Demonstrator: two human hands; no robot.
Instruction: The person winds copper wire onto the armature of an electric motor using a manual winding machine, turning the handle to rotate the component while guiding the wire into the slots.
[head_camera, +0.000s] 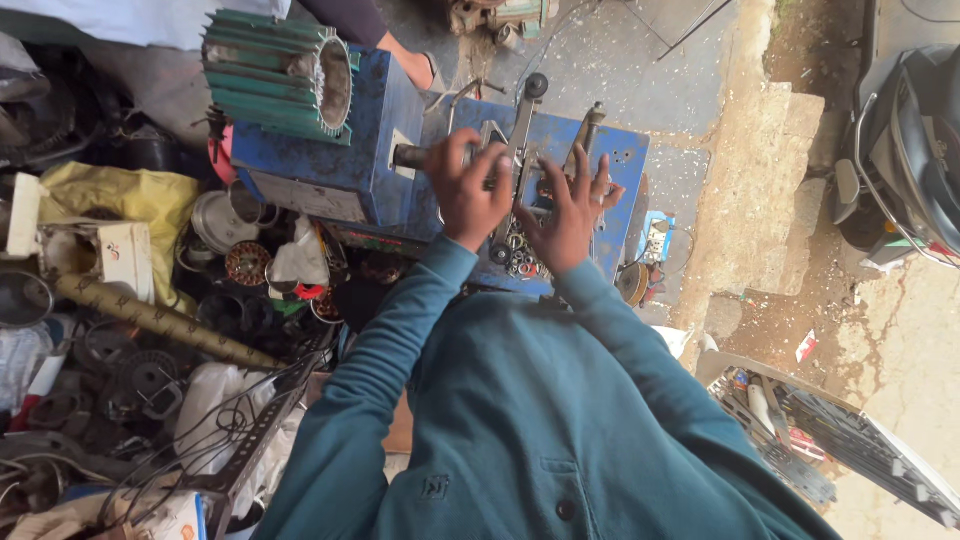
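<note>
My left hand (468, 190) was wrapped around the dark shaft (410, 156) that stuck out of the blue machine (340, 160), fingers closed tight on it. My right hand (570, 205) lay flat, fingers spread wide, on the metal fittings (530, 150) atop the blue bench (620, 160), holding nothing that I could make out. A green finned motor housing (275, 75) sat on the machine's far end. Small bearings and rings (515, 258) lay just below my wrists, and scrap parts (150, 380) were heaped at my left.
</note>
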